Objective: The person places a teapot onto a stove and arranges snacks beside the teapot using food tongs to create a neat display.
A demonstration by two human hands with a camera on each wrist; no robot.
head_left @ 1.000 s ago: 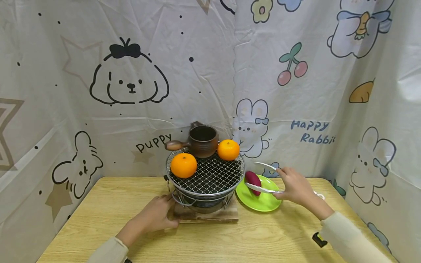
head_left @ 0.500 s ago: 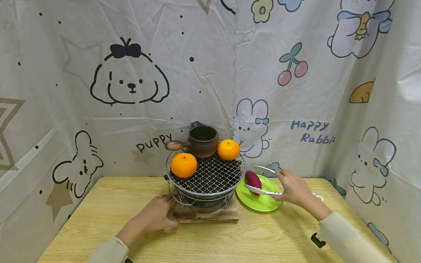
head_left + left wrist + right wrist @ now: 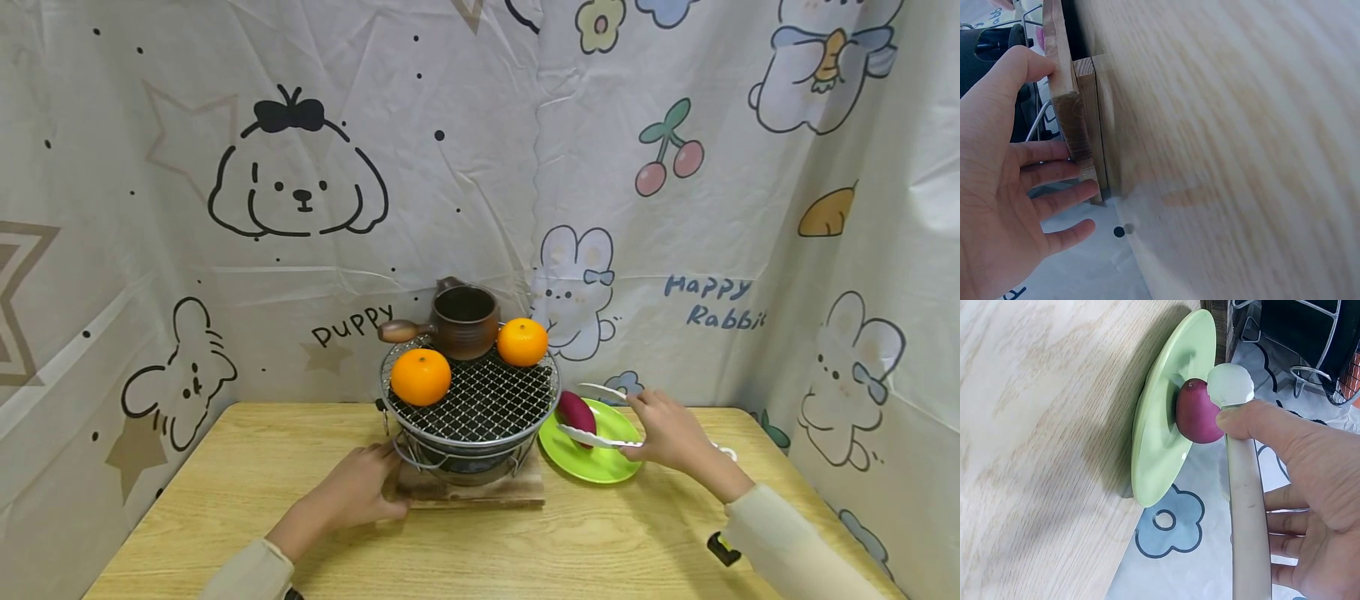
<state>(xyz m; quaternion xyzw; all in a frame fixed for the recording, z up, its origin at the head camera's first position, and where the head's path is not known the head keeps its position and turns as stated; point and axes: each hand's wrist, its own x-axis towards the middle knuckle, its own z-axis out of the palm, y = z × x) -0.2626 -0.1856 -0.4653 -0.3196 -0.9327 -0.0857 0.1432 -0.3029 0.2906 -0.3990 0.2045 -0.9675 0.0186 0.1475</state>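
My right hand [image 3: 671,429] holds white tongs [image 3: 1247,500], their two arms spread apart. In the head view the lower arm crosses in front of a purple-red sweet potato [image 3: 577,412], and the other arm stands behind it. The sweet potato lies on a lime-green plate [image 3: 600,471]. My left hand [image 3: 360,487] rests at the near left corner of a wooden board [image 3: 495,492], its fingers fairly straight and spread. In the left wrist view the thumb [image 3: 1035,65] touches one side of the board and the fingertips [image 3: 1088,187] lie along another.
A round tabletop grill [image 3: 480,408] with a wire mesh stands on the board. On the mesh are a brown clay pot [image 3: 465,329] with a side handle, a front-left orange [image 3: 420,377] and a right-hand orange [image 3: 522,342]. A printed cloth [image 3: 465,167] hangs behind the table [image 3: 585,550].
The tongs have dropped slightly, and their far arm has come down closer to the sweet potato. My right hand has shifted a little with them. The left hand stays in place.
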